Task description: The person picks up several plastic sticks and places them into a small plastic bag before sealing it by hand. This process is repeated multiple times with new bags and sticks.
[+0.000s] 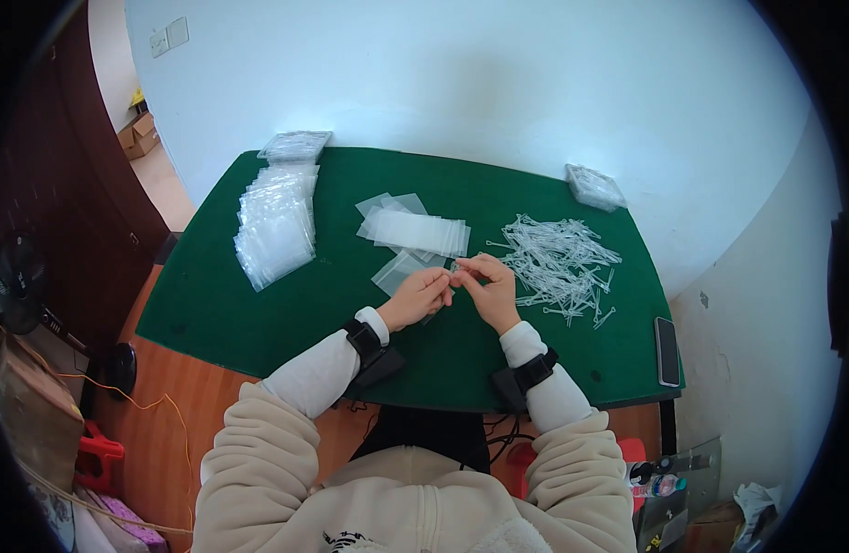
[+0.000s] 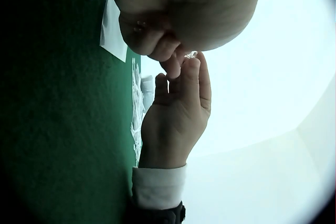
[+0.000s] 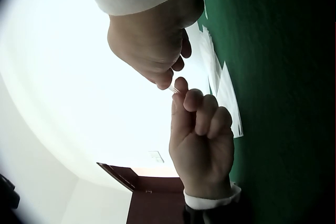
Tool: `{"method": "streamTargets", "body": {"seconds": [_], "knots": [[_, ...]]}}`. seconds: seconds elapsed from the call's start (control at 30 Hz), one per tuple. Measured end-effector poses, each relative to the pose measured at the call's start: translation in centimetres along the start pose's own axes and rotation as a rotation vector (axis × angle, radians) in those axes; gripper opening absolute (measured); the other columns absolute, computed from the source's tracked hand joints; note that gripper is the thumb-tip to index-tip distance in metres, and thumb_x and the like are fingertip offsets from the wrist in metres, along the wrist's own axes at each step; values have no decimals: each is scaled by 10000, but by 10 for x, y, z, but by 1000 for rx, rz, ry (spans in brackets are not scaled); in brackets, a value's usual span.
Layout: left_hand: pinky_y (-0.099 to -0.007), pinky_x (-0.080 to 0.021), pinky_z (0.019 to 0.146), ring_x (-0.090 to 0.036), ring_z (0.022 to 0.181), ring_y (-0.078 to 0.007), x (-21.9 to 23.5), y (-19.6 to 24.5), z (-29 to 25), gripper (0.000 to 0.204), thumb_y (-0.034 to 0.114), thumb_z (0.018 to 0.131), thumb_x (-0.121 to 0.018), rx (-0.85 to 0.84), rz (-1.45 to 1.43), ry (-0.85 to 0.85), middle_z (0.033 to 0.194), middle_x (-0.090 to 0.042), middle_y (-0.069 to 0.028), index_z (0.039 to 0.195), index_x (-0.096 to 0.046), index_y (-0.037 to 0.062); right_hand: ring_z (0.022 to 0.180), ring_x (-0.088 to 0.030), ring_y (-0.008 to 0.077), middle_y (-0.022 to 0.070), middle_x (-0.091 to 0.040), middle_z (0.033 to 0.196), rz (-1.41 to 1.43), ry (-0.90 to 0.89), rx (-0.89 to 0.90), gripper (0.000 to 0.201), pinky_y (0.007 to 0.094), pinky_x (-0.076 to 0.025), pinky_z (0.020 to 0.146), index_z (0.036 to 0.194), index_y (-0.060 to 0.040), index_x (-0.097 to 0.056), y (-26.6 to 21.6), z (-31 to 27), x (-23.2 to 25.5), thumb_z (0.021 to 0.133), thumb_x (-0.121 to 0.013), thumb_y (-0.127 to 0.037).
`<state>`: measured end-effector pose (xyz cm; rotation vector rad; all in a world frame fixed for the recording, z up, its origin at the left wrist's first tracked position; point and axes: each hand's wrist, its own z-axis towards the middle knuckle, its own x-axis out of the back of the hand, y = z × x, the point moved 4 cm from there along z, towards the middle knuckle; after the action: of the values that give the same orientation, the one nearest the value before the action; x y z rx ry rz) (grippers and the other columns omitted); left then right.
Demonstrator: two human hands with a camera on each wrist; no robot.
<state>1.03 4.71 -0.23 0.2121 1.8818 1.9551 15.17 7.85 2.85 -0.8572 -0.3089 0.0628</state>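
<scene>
Over the middle of the green table, my two hands meet at the fingertips. My left hand has its fingers curled in and pinches thin clear plastic sticks between thumb and forefinger. From the other side, my right hand pinches the same clear pieces, and a bit of shiny plastic shows at its thumb tip in the left wrist view. How many pieces are held is hidden by the fingers. Just right of the right hand lies a loose pile of clear looped sticks. Flat clear bags lie just beyond the hands.
A fanned stack of clear bags covers the table's left side. Filled bag packs stand at the back left and back right, near the wall. A phone lies by the right edge.
</scene>
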Motion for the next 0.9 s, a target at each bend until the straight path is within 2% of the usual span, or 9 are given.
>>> {"method": "streamTargets", "body": {"seconds": [0.07, 0.17, 0.2, 0.27, 0.4, 0.57, 0.67, 0.8, 0.9], "knots": [[-186, -301, 475, -370, 534, -49, 4, -1, 1, 241, 220, 964, -381, -8, 36, 53, 693, -485, 9, 999, -536, 39, 720, -602, 108, 38, -601, 817, 3, -22, -10, 141, 210, -473, 626, 913, -1, -663, 5, 2, 4, 773, -639, -2], [-184, -281, 473, -353, 539, -43, 12, 0, 2, 231, 219, 961, -392, -20, 112, 157, 672, -453, 27, 982, -542, 43, 742, -618, 168, 63, -628, 804, -83, 204, -132, 145, 263, -469, 667, 917, -38, -672, 27, 10, 34, 781, -623, -42], [-185, -279, 472, -356, 541, -42, 16, 2, 2, 231, 221, 959, -397, -46, 116, 218, 673, -453, 30, 967, -547, 45, 742, -618, 168, 63, -628, 804, -84, 205, -134, 145, 263, -469, 667, 917, -38, -672, 40, 10, 47, 781, -623, -42], [-185, -276, 472, -361, 545, -40, 23, 6, 2, 234, 225, 955, -408, -102, 124, 340, 674, -454, 37, 936, -559, 48, 817, -589, 233, 58, -637, 845, -645, 199, 13, 136, 322, -449, 718, 902, -55, -669, 46, 12, 66, 783, -609, -79], [-187, -269, 471, -364, 551, -38, 26, 9, 0, 237, 221, 950, -423, -123, 58, 388, 667, -451, 38, 911, -578, 47, 885, -546, 268, 49, -635, 888, -848, 162, 32, 124, 390, -412, 776, 870, -67, -670, 48, 12, 67, 777, -594, -101], [-187, -264, 474, -360, 553, -37, 27, 12, -2, 236, 207, 946, -425, -78, -85, 404, 674, -448, 32, 915, -585, 37, 921, -529, 243, 33, -631, 899, -969, 134, 154, 131, 399, -385, 794, 845, -92, -680, 63, 6, 57, 774, -571, -106], [-187, -262, 479, -354, 557, -38, 25, 12, 0, 242, 205, 952, -421, -94, -129, 341, 685, -448, 24, 946, -579, 21, 938, -513, 236, 23, -626, 892, -1120, 46, -56, 141, 408, -347, 819, 816, -119, -686, 64, 4, 60, 766, -555, -114], [-187, -266, 486, -346, 557, -40, 21, 12, 0, 253, 209, 962, -410, -122, -161, 279, 691, -445, 18, 963, -566, 10, 923, -512, 234, 21, -615, 846, -1197, -3, -156, 131, 419, -344, 848, 847, -131, -680, 57, 5, 62, 746, -598, -111], [-192, -278, 492, -349, 558, -44, 21, 11, 1, 253, 210, 966, -404, -135, -153, 272, 694, -449, 16, 977, -561, 12, 902, -512, 238, 20, -611, 834, -1219, 16, -149, 102, 420, -341, 836, 816, -132, -668, 58, 5, 63, 741, -602, -114]]}}
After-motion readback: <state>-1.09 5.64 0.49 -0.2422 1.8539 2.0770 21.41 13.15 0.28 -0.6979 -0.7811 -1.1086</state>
